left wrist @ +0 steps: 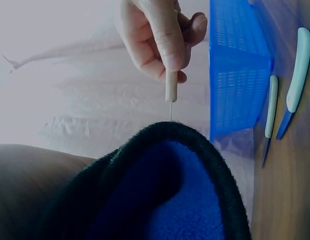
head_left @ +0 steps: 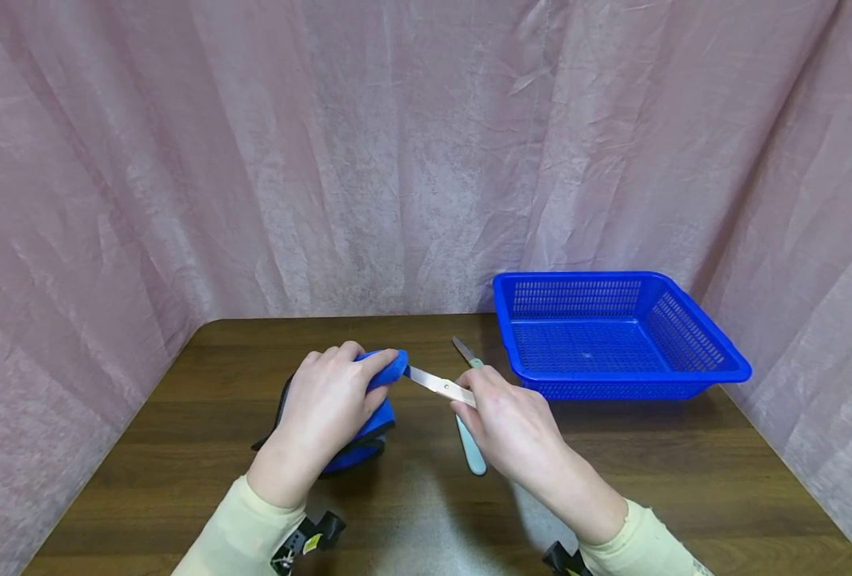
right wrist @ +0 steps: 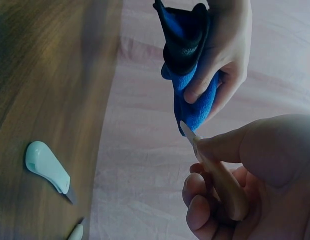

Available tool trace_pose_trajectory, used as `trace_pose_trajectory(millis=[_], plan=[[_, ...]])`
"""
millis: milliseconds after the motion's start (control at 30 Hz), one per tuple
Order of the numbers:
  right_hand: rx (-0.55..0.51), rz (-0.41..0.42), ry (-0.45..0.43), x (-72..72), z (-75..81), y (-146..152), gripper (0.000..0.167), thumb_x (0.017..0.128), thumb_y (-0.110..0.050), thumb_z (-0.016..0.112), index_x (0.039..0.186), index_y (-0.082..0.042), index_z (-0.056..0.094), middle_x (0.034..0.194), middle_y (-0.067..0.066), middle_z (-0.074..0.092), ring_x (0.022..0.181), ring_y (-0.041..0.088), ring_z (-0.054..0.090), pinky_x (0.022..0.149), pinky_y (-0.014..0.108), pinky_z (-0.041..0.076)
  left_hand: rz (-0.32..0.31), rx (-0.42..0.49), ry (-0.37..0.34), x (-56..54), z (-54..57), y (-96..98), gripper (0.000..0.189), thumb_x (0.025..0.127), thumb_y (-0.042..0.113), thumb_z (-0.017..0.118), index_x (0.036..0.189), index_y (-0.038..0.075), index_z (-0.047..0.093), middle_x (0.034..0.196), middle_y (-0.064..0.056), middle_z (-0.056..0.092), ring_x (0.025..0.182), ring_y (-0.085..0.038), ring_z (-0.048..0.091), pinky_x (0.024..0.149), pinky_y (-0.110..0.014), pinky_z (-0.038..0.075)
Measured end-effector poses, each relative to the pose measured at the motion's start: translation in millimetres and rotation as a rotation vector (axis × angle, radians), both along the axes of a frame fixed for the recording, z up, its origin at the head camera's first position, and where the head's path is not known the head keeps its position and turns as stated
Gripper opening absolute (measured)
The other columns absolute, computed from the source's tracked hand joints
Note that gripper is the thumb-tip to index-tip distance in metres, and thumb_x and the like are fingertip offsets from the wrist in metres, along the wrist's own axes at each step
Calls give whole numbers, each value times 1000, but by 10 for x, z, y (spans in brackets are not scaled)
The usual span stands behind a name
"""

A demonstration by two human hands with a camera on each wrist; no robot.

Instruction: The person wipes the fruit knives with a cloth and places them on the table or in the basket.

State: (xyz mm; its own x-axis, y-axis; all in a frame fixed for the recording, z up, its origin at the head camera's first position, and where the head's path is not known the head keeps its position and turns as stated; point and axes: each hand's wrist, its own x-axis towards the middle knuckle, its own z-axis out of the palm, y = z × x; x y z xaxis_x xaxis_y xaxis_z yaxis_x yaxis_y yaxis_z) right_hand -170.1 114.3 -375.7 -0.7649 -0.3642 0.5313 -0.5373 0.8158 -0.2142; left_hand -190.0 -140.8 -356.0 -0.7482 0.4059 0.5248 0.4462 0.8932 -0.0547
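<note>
My left hand [head_left: 328, 404] grips a bunched blue cloth [head_left: 378, 420] with black edging, fingers and thumb folded over it. From my right hand [head_left: 508, 420] a small knife [head_left: 440, 386] points left, its beige handle [right wrist: 225, 192] held between thumb and curled fingers. The blade's tip end meets the cloth beside the left thumb; in the right wrist view the blade [right wrist: 187, 131] overlaps the cloth's lower end. Both hands are raised above the brown table. Beneath the right hand lie two more knives, one with a light blue-green handle [head_left: 472, 452], the other with its blade [head_left: 463, 350] pointing away.
A blue plastic basket [head_left: 630, 376] with perforated walls stands at the back right of the wooden table [head_left: 202, 400]. A pink curtain [head_left: 368, 160] hangs behind the table and along its sides. Small black wrist cameras sit at both cuffs.
</note>
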Motion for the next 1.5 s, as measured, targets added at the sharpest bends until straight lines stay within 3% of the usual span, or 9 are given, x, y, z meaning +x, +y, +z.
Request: trace_pose_trajectory(millis=[733,967,1200,1500], plan=[[-4,-1,24,6,-10,11,22,95,-21,90,106,-12,72,88,-3,65,61,12,60,48,31,44,25,46,2,-27,27,-98,39,92,26,91,130,21,81,97,-12,75,84,-31,72,72,-50,57],[10,-14,-22,-1,7,6,22,97,-22,88,108,-13,72,88,-3,64,61,11,57,49,29,42,-41,18,48,45,46,24,41,90,27,93,130,23,83,98,-10,76,80,-29,72,72,-48,59],[6,-9,-28,-6,8,6,21,97,-21,88,108,-13,72,89,-4,65,61,11,59,49,30,44,-82,-5,41,128,58,143,42,90,28,93,131,25,82,103,-10,77,84,-29,74,75,-49,60],[2,-2,-17,5,8,8,21,96,-19,89,106,-12,72,89,-2,66,61,10,59,49,30,44,-128,-24,63,183,19,249,44,88,29,94,130,26,82,101,-10,75,81,-28,73,67,-40,53]])
